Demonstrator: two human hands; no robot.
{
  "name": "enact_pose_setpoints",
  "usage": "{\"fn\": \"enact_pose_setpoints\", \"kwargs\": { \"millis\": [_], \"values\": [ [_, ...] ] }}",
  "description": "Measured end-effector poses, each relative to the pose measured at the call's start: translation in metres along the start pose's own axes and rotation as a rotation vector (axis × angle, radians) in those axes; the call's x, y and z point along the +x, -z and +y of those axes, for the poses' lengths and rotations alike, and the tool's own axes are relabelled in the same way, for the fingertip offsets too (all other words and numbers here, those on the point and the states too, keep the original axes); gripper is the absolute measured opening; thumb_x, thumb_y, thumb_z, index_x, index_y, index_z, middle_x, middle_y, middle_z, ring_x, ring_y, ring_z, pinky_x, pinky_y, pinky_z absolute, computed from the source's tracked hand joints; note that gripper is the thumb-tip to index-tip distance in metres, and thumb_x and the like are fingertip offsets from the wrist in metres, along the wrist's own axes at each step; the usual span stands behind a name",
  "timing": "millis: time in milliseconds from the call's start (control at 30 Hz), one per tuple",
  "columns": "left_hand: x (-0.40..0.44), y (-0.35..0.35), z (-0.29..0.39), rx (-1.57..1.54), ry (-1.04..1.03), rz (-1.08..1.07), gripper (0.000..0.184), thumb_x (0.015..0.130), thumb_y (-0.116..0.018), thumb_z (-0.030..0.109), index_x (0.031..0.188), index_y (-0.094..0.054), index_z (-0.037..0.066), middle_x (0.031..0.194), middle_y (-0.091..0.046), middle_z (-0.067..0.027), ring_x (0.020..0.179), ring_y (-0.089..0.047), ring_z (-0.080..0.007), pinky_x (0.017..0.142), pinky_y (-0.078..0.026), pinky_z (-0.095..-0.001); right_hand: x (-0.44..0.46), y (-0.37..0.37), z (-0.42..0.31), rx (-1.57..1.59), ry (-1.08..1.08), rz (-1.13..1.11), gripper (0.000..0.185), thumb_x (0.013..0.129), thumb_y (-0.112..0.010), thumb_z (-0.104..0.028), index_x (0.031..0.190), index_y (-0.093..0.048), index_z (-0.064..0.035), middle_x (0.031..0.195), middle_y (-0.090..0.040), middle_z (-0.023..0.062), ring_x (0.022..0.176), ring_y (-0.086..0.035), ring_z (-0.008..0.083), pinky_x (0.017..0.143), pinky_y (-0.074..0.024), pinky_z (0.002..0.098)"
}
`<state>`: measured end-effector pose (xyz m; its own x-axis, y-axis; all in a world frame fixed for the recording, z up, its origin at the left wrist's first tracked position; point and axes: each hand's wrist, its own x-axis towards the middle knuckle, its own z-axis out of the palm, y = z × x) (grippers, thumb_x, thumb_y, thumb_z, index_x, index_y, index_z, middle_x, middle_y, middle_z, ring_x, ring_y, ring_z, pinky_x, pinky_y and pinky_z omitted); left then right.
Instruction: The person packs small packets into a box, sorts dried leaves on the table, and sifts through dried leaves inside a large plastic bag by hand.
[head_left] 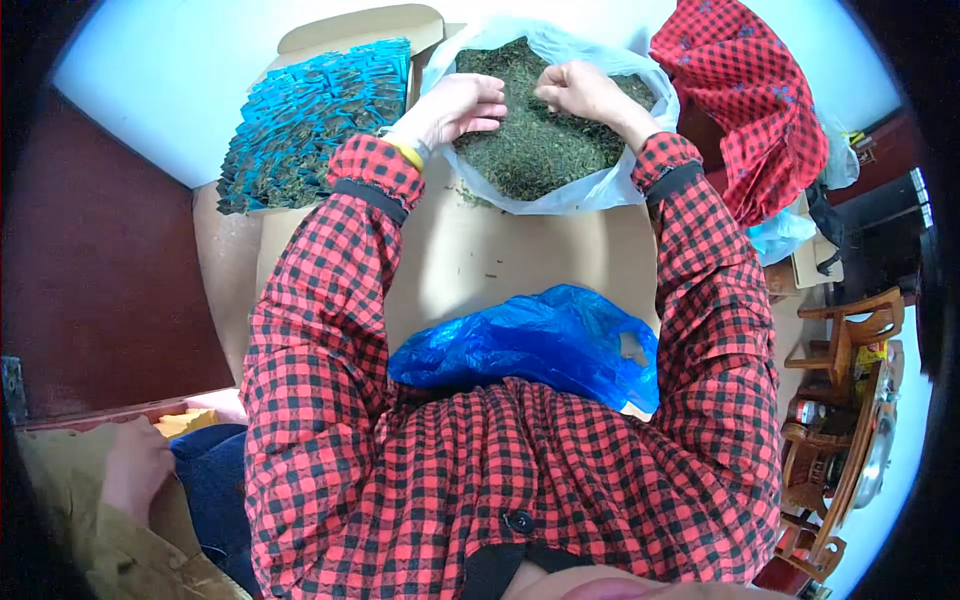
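Observation:
A white plastic bag (600,192) stands with its mouth spread wide, full of loose dark green dried leaves (545,150). My left hand (472,107) is over the bag's left part, its fingers apart and nothing visible in them. Over the leaves on the right, my right hand (578,92) has its fingers curled together; whatever they hold, if anything, is hidden. Left of the bag lies a large heap of small blue-edged packets (320,115) with dark leafy contents, nearest my left hand.
A blue plastic bag (530,340) lies against my body on the cardboard (500,245), where leaf bits are scattered. Red checkered cloth (745,100) hangs at the right. Another person's hand (138,465) shows at lower left. Wooden chairs (850,330) stand far right.

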<state>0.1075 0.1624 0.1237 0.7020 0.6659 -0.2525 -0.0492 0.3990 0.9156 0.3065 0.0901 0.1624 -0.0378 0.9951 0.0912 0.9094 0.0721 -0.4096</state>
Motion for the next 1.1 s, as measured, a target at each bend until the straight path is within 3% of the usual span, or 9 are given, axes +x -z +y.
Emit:
{"fn": "enact_pose_setpoints", "kwargs": {
  "millis": [133, 267, 400, 533, 667, 767, 933, 1033, 1100],
  "values": [
    [-0.003, -0.009, 0.001, 0.096, -0.018, 0.007, 0.022, 0.093, -0.053, 0.016, 0.109, -0.059, 0.002, 0.099, -0.064, -0.0091, 0.086, -0.066, -0.0187, 0.071, -0.058, -0.0300, 0.004, -0.006, -0.024, 0.003, 0.011, -0.120, 0.024, 0.080, -0.060, -0.032, 0.079, -0.066, -0.0088, 0.072, -0.066, 0.0102, 0.072, -0.064, 0.0255, 0.067, -0.0494, 0.0374],
    [-0.003, -0.007, 0.001, 0.222, -0.067, 0.010, 0.019, 0.092, -0.054, 0.016, 0.103, -0.062, 0.002, 0.090, -0.065, -0.0072, 0.074, -0.066, -0.0155, 0.062, -0.057, -0.0277, 0.007, -0.017, -0.034, -0.269, 0.135, -0.011, 0.025, 0.080, -0.060, -0.034, 0.080, -0.066, -0.0101, 0.076, -0.067, 0.0103, 0.074, -0.065, 0.0276, 0.068, -0.0500, 0.0395],
    [0.004, 0.009, -0.009, 0.401, -0.132, 0.111, 0.017, 0.090, -0.053, 0.013, 0.096, -0.063, 0.000, 0.078, -0.065, -0.0063, 0.060, -0.065, -0.0134, 0.051, -0.055, -0.0256, 0.017, -0.038, -0.020, -0.173, 0.005, -0.251, 0.025, 0.079, -0.060, -0.035, 0.083, -0.066, -0.0108, 0.080, -0.068, 0.0112, 0.079, -0.065, 0.0301, 0.070, -0.0508, 0.0420],
    [0.010, 0.022, -0.017, 0.481, -0.147, 0.161, 0.016, 0.090, -0.052, 0.011, 0.098, -0.060, -0.001, 0.077, -0.064, -0.0061, 0.057, -0.064, -0.0133, 0.050, -0.054, -0.0253, 0.010, -0.073, 0.006, -0.610, 0.137, -0.256, 0.019, 0.080, -0.062, -0.029, 0.083, -0.067, -0.0106, 0.076, -0.067, 0.0092, 0.073, -0.064, 0.0274, 0.066, -0.0493, 0.0386],
    [0.003, 0.025, -0.021, 0.394, -0.112, 0.164, 0.015, 0.089, -0.052, 0.009, 0.098, -0.057, -0.002, 0.079, -0.063, -0.0075, 0.059, -0.064, -0.0146, 0.051, -0.055, -0.0266, 0.014, -0.050, 0.013, -0.495, 0.043, -0.266, 0.015, 0.079, -0.060, -0.022, 0.083, -0.067, -0.0094, 0.074, -0.066, 0.0090, 0.072, -0.064, 0.0219, 0.069, -0.0499, 0.0358],
    [0.003, 0.019, -0.015, 0.309, -0.126, 0.128, 0.015, 0.089, -0.052, 0.008, 0.099, -0.056, -0.003, 0.082, -0.062, -0.0088, 0.062, -0.065, -0.0161, 0.052, -0.056, -0.0277, 0.014, -0.018, 0.027, -0.122, 0.065, -0.190, 0.011, 0.079, -0.058, -0.017, 0.082, -0.066, -0.0085, 0.071, -0.064, 0.0084, 0.070, -0.063, 0.0181, 0.069, -0.0501, 0.0337],
    [0.004, 0.008, -0.013, 0.049, -0.041, 0.062, 0.018, 0.090, -0.052, 0.010, 0.100, -0.055, -0.003, 0.087, -0.061, -0.0114, 0.071, -0.066, -0.0201, 0.060, -0.058, -0.0306, -0.007, -0.017, 0.027, -0.137, 0.076, -0.057, 0.012, 0.083, -0.058, -0.018, 0.083, -0.066, -0.0082, 0.069, -0.063, 0.0049, 0.067, -0.061, 0.0143, 0.064, -0.0484, 0.0304],
    [0.003, 0.000, -0.015, -0.047, 0.010, 0.018, 0.019, 0.091, -0.051, 0.012, 0.101, -0.055, -0.004, 0.087, -0.062, -0.0115, 0.076, -0.067, -0.0218, 0.064, -0.059, -0.0313, -0.017, -0.014, 0.009, 0.530, -0.220, -0.189, 0.015, 0.088, -0.058, -0.020, 0.091, -0.066, -0.0074, 0.073, -0.063, -0.0005, 0.070, -0.060, 0.0102, 0.064, -0.0470, 0.0245],
    [-0.001, -0.004, -0.016, -0.114, 0.028, -0.034, 0.020, 0.091, -0.051, 0.012, 0.103, -0.054, -0.004, 0.088, -0.062, -0.0117, 0.080, -0.067, -0.0226, 0.069, -0.059, -0.0323, -0.018, -0.015, 0.001, 0.579, -0.176, -0.129, 0.016, 0.089, -0.058, -0.020, 0.094, -0.065, -0.0069, 0.076, -0.063, -0.0012, 0.073, -0.060, 0.0091, 0.066, -0.0470, 0.0227]
  ]
}}
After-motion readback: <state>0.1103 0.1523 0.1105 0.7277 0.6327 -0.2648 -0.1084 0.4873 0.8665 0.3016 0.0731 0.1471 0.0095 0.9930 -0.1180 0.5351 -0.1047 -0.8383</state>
